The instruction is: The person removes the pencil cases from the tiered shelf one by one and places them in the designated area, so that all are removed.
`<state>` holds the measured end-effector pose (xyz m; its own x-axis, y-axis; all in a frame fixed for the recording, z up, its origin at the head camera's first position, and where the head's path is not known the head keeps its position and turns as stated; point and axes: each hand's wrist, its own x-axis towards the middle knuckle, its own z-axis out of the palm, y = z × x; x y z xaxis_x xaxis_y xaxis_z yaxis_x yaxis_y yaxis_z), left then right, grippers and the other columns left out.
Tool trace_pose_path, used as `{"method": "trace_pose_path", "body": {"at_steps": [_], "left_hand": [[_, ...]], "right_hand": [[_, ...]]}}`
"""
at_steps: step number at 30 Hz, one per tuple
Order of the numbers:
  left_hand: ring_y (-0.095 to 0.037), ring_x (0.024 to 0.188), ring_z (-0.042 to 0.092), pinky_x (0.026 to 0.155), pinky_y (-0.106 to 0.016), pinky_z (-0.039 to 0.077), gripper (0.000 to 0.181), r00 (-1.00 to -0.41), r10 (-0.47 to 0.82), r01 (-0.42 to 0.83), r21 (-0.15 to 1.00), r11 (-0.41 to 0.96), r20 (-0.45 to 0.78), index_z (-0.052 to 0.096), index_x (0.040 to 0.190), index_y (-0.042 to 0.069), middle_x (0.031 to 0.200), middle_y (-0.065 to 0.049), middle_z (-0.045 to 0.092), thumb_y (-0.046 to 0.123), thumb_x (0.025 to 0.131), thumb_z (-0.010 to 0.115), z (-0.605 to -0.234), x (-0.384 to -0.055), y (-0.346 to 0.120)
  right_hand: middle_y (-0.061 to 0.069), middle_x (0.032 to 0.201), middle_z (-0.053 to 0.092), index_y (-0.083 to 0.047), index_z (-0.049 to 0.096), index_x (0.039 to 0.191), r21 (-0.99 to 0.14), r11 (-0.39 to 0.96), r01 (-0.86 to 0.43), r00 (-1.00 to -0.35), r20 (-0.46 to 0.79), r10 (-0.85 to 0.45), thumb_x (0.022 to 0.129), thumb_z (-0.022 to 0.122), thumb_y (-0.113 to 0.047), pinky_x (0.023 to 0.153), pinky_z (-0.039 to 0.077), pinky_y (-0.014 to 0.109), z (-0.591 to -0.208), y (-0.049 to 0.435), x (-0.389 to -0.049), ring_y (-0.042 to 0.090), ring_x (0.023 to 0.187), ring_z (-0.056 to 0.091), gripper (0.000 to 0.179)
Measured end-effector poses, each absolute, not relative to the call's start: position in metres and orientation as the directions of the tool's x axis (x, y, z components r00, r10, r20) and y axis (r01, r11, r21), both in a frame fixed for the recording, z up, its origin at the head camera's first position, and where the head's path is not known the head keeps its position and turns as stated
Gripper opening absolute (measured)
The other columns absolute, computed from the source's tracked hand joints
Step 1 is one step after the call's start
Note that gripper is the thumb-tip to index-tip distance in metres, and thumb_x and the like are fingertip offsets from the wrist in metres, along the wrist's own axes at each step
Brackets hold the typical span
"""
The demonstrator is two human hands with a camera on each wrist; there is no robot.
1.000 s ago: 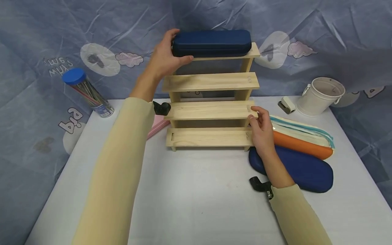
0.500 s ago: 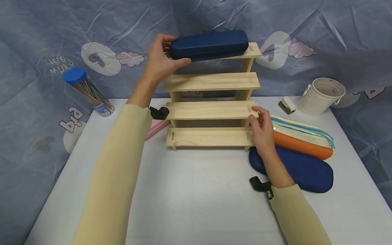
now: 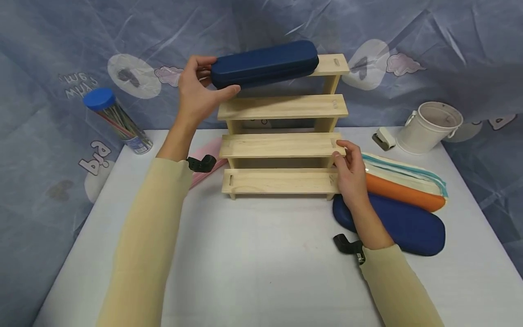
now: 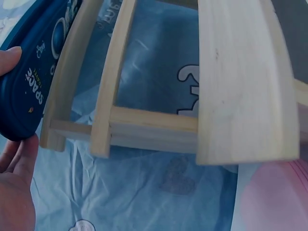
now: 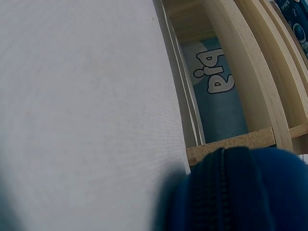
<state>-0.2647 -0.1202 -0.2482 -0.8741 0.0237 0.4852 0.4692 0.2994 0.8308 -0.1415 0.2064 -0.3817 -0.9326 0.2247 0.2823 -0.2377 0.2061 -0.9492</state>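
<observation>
My left hand point(image 3: 200, 94) grips the left end of a navy hard pencil case point(image 3: 265, 66), thumb in front and fingers behind. The case slants up to the right, its right end in front of the top tier of a stepped wooden shelf point(image 3: 282, 146). Space-themed print shows on the case point(image 4: 33, 91) in the left wrist view. My right hand point(image 3: 352, 179) holds the right end of the shelf's second tier from the bottom. Under that wrist lies a dark blue zipped case point(image 3: 412, 227), blurred and close in the right wrist view.
Right of the shelf lies an orange and cream pouch point(image 3: 404, 193) with a teal zip. Behind it stand a white bucket point(image 3: 425, 129) and a small white and dark block point(image 3: 384, 139). A blue-lidded jar point(image 3: 118, 122) stands back left. Something pink point(image 3: 204, 175) lies left of the shelf.
My left hand has drawn the navy pencil case left and slightly down; its left end has dropped, uncovering the right end of the top tier. My right hand has stayed in place.
</observation>
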Motion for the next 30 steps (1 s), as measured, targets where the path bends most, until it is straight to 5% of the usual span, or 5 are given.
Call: {"method": "trace_pose_path", "body": {"at_steps": [6,21,30], "left_hand": [[-0.021,0.104,0.049,0.097,-0.026,0.041,0.063,-0.858,-0.009,0.493,0.829,0.266,0.513,0.055,0.120,0.001,0.119,-0.008,0.053,0.009,0.066,0.087,-0.240,-0.240,-0.126],[-0.022,0.104,0.050,0.097,-0.029,0.042,0.060,-0.828,-0.039,0.533,0.806,0.258,0.560,0.054,0.118,-0.003,0.118,-0.010,0.052,0.004,0.067,0.085,-0.251,-0.225,-0.152],[-0.025,0.103,0.053,0.096,-0.032,0.043,0.060,-0.804,-0.065,0.564,0.794,0.228,0.591,0.056,0.117,-0.002,0.117,-0.011,0.055,0.001,0.065,0.085,-0.261,-0.219,-0.173]], "right_hand": [[0.005,0.105,0.055,-0.004,0.048,0.133,-0.951,0.190,-0.246,-0.933,0.285,0.218,0.100,0.051,-0.016,0.076,0.041,0.029,-0.381,0.207,-0.144,0.014,0.082,0.050,0.035],[0.007,0.113,0.055,-0.003,0.047,0.134,-0.951,0.191,-0.245,-0.935,0.283,0.213,0.100,0.050,-0.016,0.080,0.042,0.032,-0.382,0.208,-0.143,0.032,0.091,0.050,0.036],[0.008,0.121,0.053,-0.004,0.048,0.134,-0.954,0.187,-0.233,-0.939,0.271,0.211,0.100,0.050,-0.017,0.083,0.043,0.034,-0.381,0.207,-0.141,0.030,0.094,0.050,0.036]]}}
